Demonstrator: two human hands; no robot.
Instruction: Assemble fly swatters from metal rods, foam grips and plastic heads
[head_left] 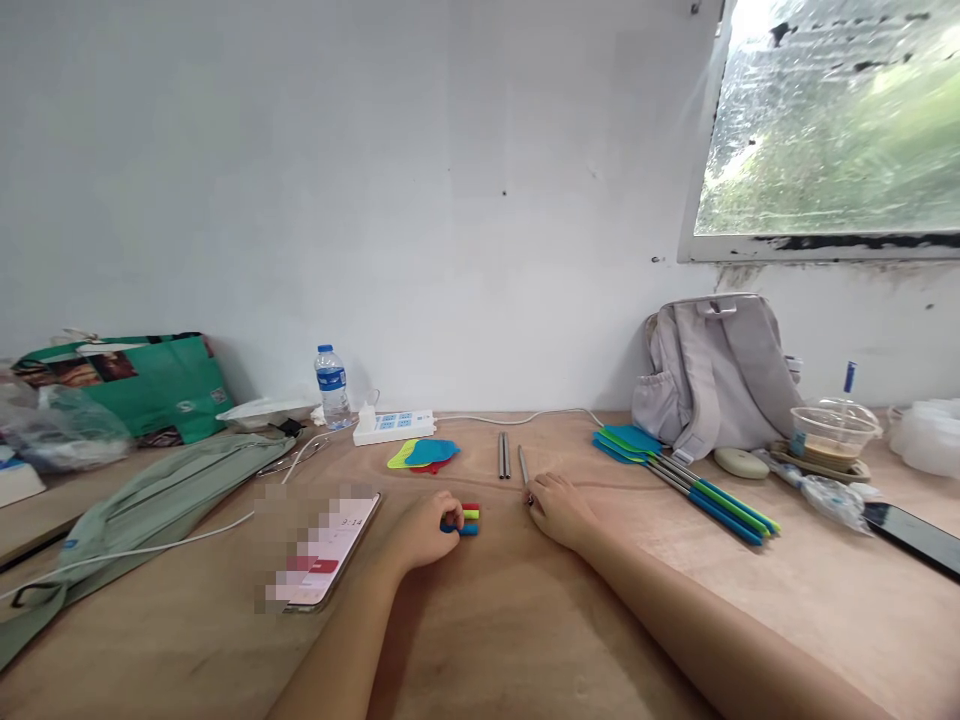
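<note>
My left hand (pixel 429 530) rests on the table with its fingers curled round a short blue tube-shaped handle (pixel 468 530). Just beyond its fingertips lie a yellow-green handle (pixel 471 514) and a red one (pixel 469 506), partly covered. To the right, my right hand (pixel 561 510) lies low on the wood, its thumb and fingers closed on the near end of a thin metal rod (pixel 523 464). Two more metal rods (pixel 504 456) lie side by side between the hands, farther back. Behind my left hand is a small stack of yellow, blue and red fly swatter heads (pixel 429 454).
Assembled fly swatters (pixel 705 490) lie right of my right hand. A phone (pixel 334 550) is by my left forearm. Along the wall stand a power strip (pixel 394 427), water bottle (pixel 332 388) and backpack (pixel 712 375). A drink cup (pixel 832 435) and dark phone (pixel 915 535) are far right.
</note>
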